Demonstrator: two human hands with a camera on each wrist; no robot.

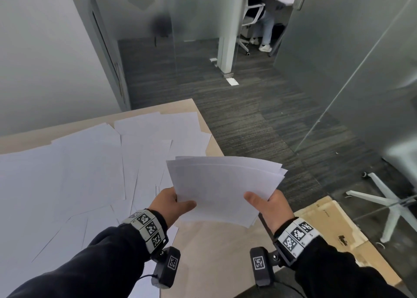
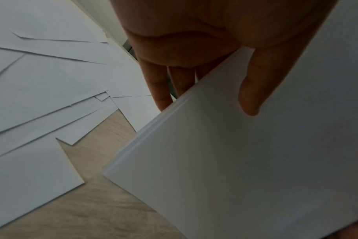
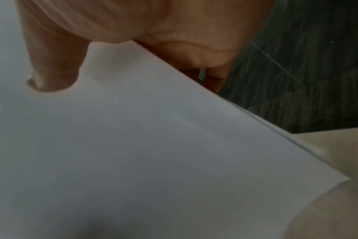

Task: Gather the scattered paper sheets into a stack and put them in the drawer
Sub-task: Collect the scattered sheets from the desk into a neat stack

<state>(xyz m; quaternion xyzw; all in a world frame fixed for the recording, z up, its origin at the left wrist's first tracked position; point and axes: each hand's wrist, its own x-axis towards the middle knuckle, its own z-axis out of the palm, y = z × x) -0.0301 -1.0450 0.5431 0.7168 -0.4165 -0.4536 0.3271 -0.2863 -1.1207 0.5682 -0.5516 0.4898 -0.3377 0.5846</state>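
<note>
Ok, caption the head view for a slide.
Both hands, left and right, hold a paper stack above the desk; loose sheets remain.

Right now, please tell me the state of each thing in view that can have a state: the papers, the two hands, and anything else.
Held stack: lifted off the table, gripped at both sides, edges uneven.
Left hand: grips the stack, thumb on top.
Right hand: grips the stack, thumb on top.
Loose sheets: lying scattered and overlapping on the table.
Drawer: not in view.
</note>
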